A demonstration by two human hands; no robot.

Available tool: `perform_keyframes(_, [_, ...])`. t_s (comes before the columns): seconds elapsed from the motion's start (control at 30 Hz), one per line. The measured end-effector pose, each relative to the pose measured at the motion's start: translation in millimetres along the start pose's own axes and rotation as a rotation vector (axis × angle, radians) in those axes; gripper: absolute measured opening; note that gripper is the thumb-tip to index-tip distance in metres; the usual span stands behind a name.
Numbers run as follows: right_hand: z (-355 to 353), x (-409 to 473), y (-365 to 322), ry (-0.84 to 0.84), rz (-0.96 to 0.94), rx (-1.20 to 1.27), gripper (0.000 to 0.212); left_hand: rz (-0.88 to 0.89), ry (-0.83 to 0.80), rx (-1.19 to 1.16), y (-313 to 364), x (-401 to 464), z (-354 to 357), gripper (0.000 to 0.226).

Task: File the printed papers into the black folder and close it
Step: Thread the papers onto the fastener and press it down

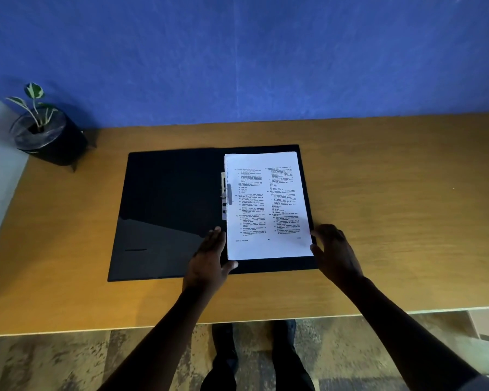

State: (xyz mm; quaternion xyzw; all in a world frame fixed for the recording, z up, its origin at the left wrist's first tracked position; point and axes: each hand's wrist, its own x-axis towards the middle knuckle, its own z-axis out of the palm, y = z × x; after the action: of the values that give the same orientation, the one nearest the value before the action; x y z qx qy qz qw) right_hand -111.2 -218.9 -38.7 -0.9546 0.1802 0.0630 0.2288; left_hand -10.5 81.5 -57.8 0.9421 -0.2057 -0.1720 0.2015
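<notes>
The black folder (164, 210) lies open flat on the wooden desk, its left cover bare. A stack of printed papers (266, 204) rests on its right half, beside the metal clip (226, 196) at the spine. My left hand (209, 258) lies flat against the papers' lower left edge, fingers stretched out. My right hand (333, 249) touches the lower right corner of the stack, fingers spread. Neither hand grips anything.
A small potted plant (44, 131) in a black pot stands at the desk's back left corner. A blue wall runs behind the desk (407, 207). The desk's front edge is close to me, with the floor and my shoes below.
</notes>
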Motion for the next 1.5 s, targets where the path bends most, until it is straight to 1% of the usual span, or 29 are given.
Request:
perform_keyframes(0.3, [-1.5,-0.5,-0.2,0.011,-0.006,0.017,0.037,-0.005,0.0,-0.038,-0.4,1.5,-0.1,0.086])
perform_keyframes(0.5, [-0.5,-0.7,-1.0,0.012,-0.018,-0.011,0.034,0.007,-0.002,-0.038,-1.1,1.1,0.7,0.085])
perform_keyframes(0.63, [1.2,3.9,-8.5,0.073,0.026,0.034,0.034,0.015,-0.014,-0.064,-0.7,0.5,3.4,0.088])
perform_keyframes(0.77, [12.3,24.3,-32.0,0.099,-0.003,-0.004,0.051,0.015,-0.029,-0.057,-2.2,-0.1,3.6,0.09])
perform_keyframes(0.87, [23.0,48.2,-56.3,0.096,-0.067,-0.026,0.063,0.004,-0.021,-0.045,-1.3,0.6,4.3,0.091])
perform_keyframes(1.03, [41.9,84.9,-89.4,0.099,-0.157,-0.006,0.076,0.007,-0.003,-0.003,-3.6,-1.2,6.8,0.092])
perform_keyframes(1.2, [58.1,102.8,-99.5,0.069,-0.199,-0.027,0.081,0.008,-0.014,-0.013,-4.1,-1.0,7.3,0.091])
perform_keyframes(1.27, [65.8,101.8,-98.6,0.067,-0.217,-0.047,0.08,0.008,-0.02,-0.012,-5.7,-0.9,7.8,0.091])
perform_keyframes(1.43, [69.1,97.9,-87.1,0.125,-0.223,-0.132,0.076,0.045,0.028,0.016,4.4,-4.8,7.6,0.091])
perform_keyframes(1.5, [74.5,104.7,-84.9,0.129,-0.227,-0.143,0.075,0.048,0.009,-0.008,1.1,0.8,7.6,0.09])
